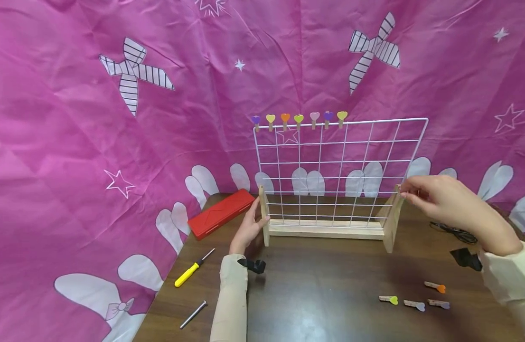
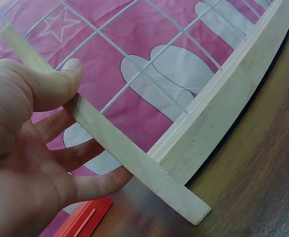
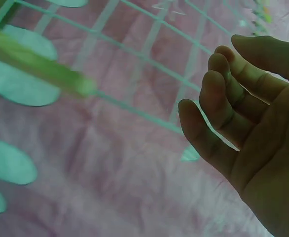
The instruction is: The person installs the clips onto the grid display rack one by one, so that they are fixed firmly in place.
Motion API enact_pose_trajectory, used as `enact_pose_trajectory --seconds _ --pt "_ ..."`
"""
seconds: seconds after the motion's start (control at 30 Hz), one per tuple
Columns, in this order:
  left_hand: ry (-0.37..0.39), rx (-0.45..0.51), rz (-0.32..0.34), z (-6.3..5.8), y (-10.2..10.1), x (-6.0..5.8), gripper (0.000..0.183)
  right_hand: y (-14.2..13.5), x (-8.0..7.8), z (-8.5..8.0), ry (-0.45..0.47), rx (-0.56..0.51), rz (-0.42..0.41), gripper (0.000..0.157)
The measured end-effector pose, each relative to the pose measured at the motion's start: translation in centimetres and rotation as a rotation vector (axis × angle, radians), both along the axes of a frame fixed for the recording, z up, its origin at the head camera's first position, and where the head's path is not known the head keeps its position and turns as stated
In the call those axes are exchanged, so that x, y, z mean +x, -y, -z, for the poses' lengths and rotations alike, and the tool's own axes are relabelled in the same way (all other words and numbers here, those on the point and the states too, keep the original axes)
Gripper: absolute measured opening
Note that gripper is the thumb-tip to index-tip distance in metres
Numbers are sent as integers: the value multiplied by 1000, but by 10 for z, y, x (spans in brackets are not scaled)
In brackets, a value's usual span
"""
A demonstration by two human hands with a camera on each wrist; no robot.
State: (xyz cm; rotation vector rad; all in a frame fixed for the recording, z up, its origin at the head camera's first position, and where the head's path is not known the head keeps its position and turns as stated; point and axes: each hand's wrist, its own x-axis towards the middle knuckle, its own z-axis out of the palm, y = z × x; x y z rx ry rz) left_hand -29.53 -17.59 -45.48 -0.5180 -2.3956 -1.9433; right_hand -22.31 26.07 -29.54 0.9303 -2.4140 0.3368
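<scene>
A white wire grid (image 1: 331,164) stands in a wooden stand (image 1: 326,231), with several small heart-topped clothespins (image 1: 298,120) clipped along the left part of its top bar. My left hand (image 1: 247,232) holds the stand's left upright (image 2: 119,140), thumb on the near side and fingers round behind. By the top of the right upright (image 1: 392,218) is my right hand (image 1: 442,199). In the right wrist view its fingers (image 3: 218,113) are loosely bent with nothing between them, apart from the blurred upright. Several loose heart clothespins (image 1: 389,299) lie on the table at front right.
A red case (image 1: 221,213) lies left of the stand. Nearer on the brown table (image 1: 314,285) are a yellow-handled screwdriver (image 1: 189,273) and a metal rod (image 1: 193,314). A black cable (image 1: 456,232) lies at the right. Behind hangs a pink cloth (image 1: 262,61).
</scene>
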Motion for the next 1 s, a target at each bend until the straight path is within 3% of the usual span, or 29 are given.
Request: enact_pose_trajectory --seconds 0.37,0.57,0.73,1.0 --pt "34 -25 -20 -5 5 1 75 -50 14 100 181 -2 8 24" --pt "53 -21 -38 16 9 -11 76 -77 30 151 432 35 56 14" --pt "23 -25 -66 24 7 -17 74 -90 40 173 550 35 37 15" --pt "1 -31 -54 24 4 -17 75 -102 46 186 679 55 41 22"
